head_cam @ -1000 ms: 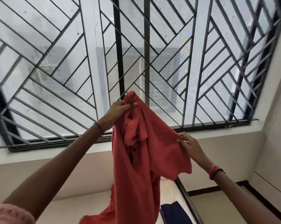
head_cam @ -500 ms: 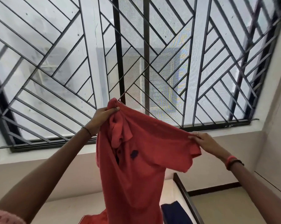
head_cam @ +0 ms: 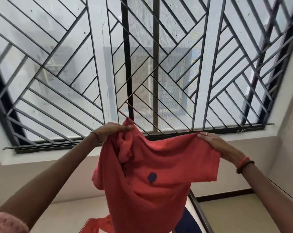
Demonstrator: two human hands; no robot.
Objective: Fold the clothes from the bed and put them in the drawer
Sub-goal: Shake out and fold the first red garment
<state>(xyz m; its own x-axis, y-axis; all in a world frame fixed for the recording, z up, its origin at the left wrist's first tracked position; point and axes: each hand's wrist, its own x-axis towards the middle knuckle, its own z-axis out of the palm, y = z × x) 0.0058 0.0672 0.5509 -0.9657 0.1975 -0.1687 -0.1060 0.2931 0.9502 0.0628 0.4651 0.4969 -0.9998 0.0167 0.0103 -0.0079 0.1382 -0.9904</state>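
Barred window (head_cam: 61, 68) above pale wall (head_cam: 41, 175), daylight through

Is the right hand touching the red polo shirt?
Touching. The head view shows the right hand gripping the red polo shirt at its shoulder edge.

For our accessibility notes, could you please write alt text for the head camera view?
A red polo shirt is held up in front of a barred window, the left hand gripping it near the collar and the right hand gripping the other shoulder. A dark blue garment shows below it.
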